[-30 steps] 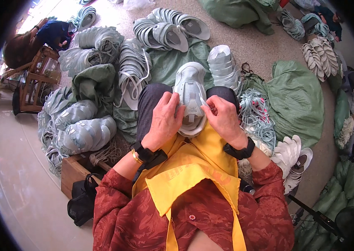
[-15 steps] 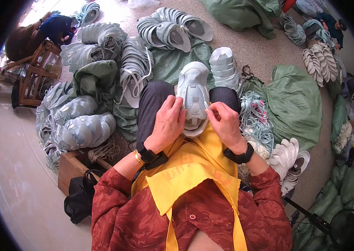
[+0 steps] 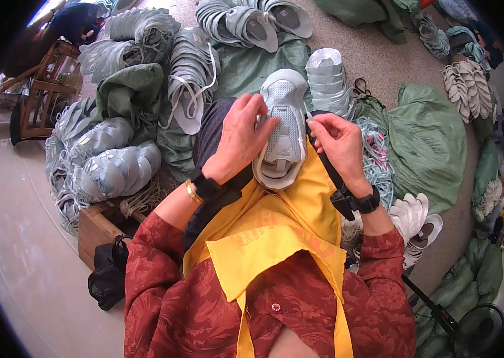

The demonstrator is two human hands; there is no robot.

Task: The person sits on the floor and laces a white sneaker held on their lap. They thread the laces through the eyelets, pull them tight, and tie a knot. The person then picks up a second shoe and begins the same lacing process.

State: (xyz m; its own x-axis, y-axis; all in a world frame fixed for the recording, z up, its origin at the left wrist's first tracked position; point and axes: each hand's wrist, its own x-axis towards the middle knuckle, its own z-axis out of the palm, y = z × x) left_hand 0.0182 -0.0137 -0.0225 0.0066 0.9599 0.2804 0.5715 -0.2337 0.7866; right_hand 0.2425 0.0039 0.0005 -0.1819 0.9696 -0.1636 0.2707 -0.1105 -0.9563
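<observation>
A pale grey-blue shoe upper (image 3: pixel 280 134) with a mesh front lies on my lap, its toe pointing away from me. My left hand (image 3: pixel 241 136) grips its left edge, thumb laid over the mesh and fingers bent behind it. Just off the right edge, my right hand (image 3: pixel 338 140) is closed in a pinch on a thin light shoelace (image 3: pixel 306 110) that runs up beside the upper. Most of the lace is hidden by the fingers. A yellow apron (image 3: pixel 264 230) covers my lap under the upper.
Stacked uppers (image 3: pixel 122 174) lie on the left, with another stack (image 3: pixel 328 80) beyond my right knee. Loose laces (image 3: pixel 377 158) and a green sack (image 3: pixel 427 146) sit at the right. A wooden box (image 3: pixel 100 232) stands near my left elbow, white uppers (image 3: pixel 410 218) near my right.
My right hand has moved away from the upper's edge, outward and forward, drawing the lace. My left hand has shifted forward along the left edge. The whole view has shifted slightly.
</observation>
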